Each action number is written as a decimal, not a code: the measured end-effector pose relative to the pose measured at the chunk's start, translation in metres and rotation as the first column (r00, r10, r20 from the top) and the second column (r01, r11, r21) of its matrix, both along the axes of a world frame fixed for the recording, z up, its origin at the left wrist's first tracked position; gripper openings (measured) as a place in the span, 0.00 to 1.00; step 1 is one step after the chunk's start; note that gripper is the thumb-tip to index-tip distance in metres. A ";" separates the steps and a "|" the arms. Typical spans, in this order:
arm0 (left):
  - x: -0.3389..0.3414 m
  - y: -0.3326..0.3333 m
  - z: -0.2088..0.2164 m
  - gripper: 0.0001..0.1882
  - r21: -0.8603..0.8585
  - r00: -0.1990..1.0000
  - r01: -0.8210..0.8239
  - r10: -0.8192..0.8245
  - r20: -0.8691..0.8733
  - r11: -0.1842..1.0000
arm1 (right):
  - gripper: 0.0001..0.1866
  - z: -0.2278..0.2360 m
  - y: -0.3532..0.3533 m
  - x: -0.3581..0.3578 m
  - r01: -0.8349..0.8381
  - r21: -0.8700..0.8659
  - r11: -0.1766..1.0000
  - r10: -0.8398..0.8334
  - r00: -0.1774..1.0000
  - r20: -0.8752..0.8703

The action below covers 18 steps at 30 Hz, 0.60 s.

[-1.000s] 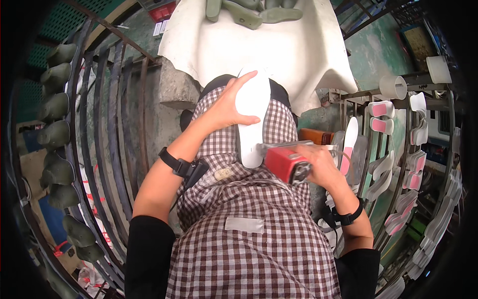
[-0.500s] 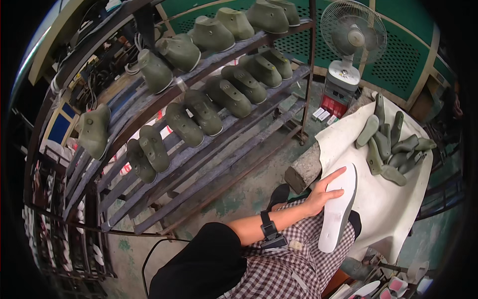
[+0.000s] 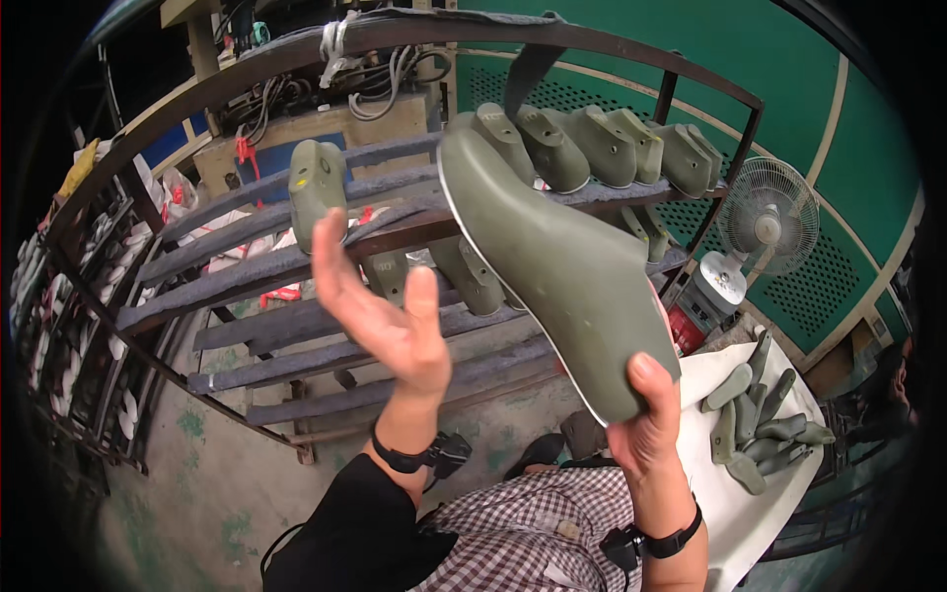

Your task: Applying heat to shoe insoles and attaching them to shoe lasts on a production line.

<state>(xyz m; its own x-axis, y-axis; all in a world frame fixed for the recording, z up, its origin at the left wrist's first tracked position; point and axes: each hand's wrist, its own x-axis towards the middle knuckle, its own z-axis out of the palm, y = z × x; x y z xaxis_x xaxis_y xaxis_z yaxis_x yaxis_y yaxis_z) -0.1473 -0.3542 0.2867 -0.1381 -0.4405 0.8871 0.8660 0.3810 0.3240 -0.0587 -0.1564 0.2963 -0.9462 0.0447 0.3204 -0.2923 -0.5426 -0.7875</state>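
Observation:
My right hand (image 3: pixel 646 419) grips the heel end of a large olive-green shoe last (image 3: pixel 547 261), raised in front of me with its flat sole side toward the camera and a white insole edge showing along its rim. My left hand (image 3: pixel 380 316) is open, palm up, fingers spread, just left of the last and not touching it. Both wrists carry black bands. Behind the hands stands a dark metal rack (image 3: pixel 326 247) whose shelves bear several more green lasts (image 3: pixel 316 187).
A white table (image 3: pixel 730 474) at the lower right holds several green lasts (image 3: pixel 760 424). A small fan (image 3: pixel 764 222) stands before a green wall. Shelving with pale soles (image 3: pixel 59 326) runs along the left. Concrete floor (image 3: pixel 197 483) lies below.
The view swung up from my lap to the rack. My left hand let go of the white insole. My right hand now holds a green last up high.

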 end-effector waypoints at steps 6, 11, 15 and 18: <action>-0.030 -0.095 0.042 0.44 -0.316 0.679 -0.330 0.456 0.576 0.890 | 0.36 0.067 -0.123 -0.121 0.433 0.401 0.807 -0.240 0.861 -0.448; -0.060 -0.078 0.040 0.45 -0.388 0.643 -0.263 0.460 0.613 0.884 | 0.35 0.063 -0.134 -0.186 0.399 0.732 0.552 -0.292 0.915 -0.278; -0.057 -0.079 0.038 0.45 -0.361 0.647 -0.209 0.406 0.646 0.909 | 0.21 0.051 -0.064 -0.172 0.936 0.315 0.160 -0.377 0.353 -0.856; -0.052 -0.066 0.038 0.43 -0.307 0.692 -0.214 0.366 0.623 0.927 | 0.28 0.038 -0.013 -0.194 0.866 0.500 0.009 -0.365 0.468 -0.805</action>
